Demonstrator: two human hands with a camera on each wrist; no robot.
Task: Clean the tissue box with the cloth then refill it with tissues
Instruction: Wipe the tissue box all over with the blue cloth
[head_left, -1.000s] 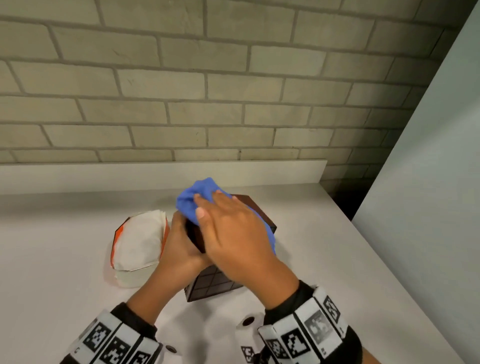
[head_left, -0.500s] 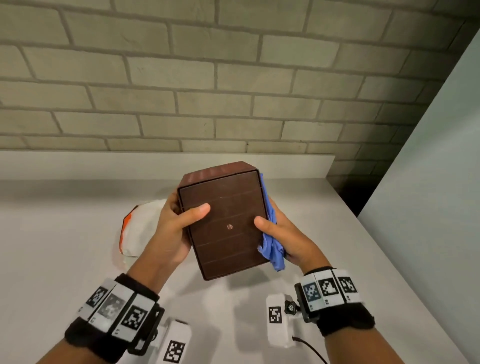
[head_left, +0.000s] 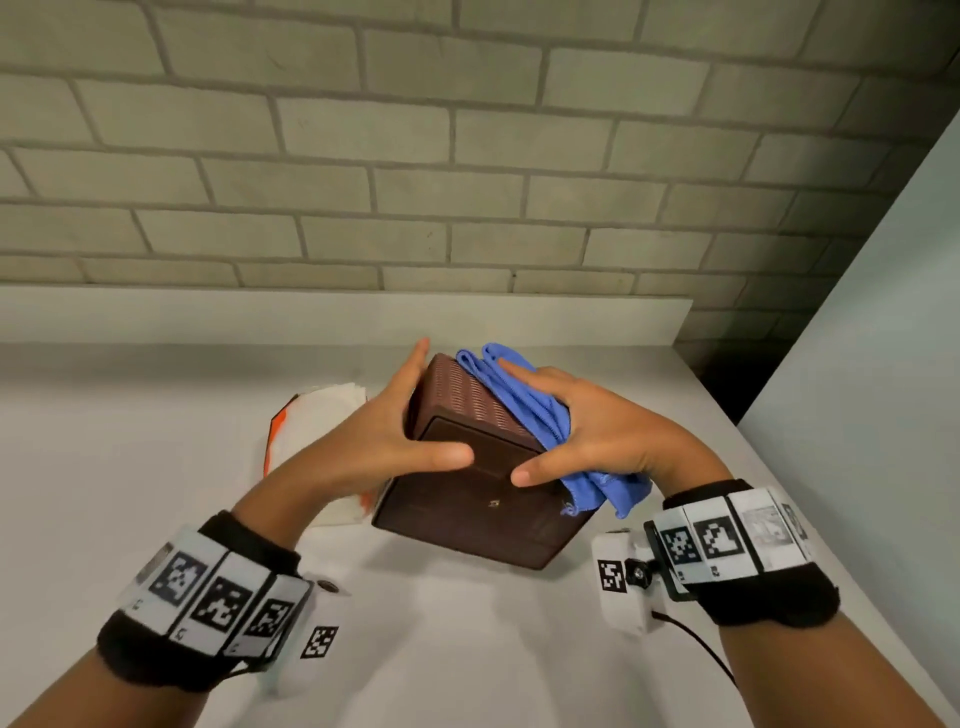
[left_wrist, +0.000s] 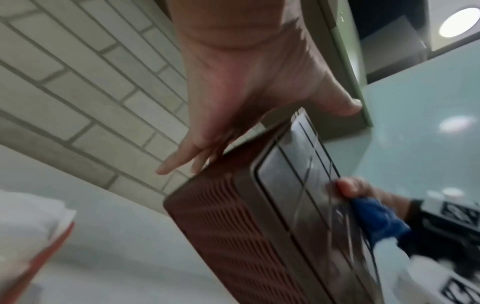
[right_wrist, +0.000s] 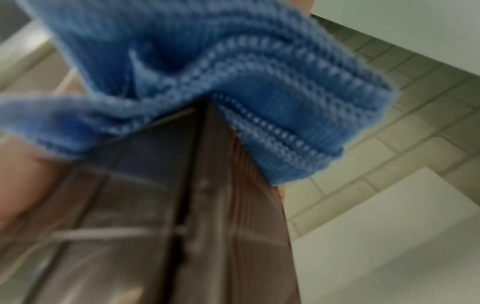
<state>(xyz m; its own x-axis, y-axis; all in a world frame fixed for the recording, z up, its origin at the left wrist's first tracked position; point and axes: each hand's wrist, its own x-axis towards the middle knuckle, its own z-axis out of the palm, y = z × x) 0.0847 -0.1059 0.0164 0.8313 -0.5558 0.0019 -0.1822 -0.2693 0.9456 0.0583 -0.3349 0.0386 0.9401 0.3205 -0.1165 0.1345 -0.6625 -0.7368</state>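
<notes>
Both sides of tissue box clasped: left fingers straight, right fingers pinning cloth.

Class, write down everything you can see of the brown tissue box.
The box is dark brown and roughly cubic, plastic-looking, with ribbed sides and a flat grooved panel bearing a small central mark, turned toward the camera. It is held tilted over the counter. The left hand grips its left side, thumb on the panel; the right hand presses a blue cloth against its right side, thumb also on the panel.
</notes>
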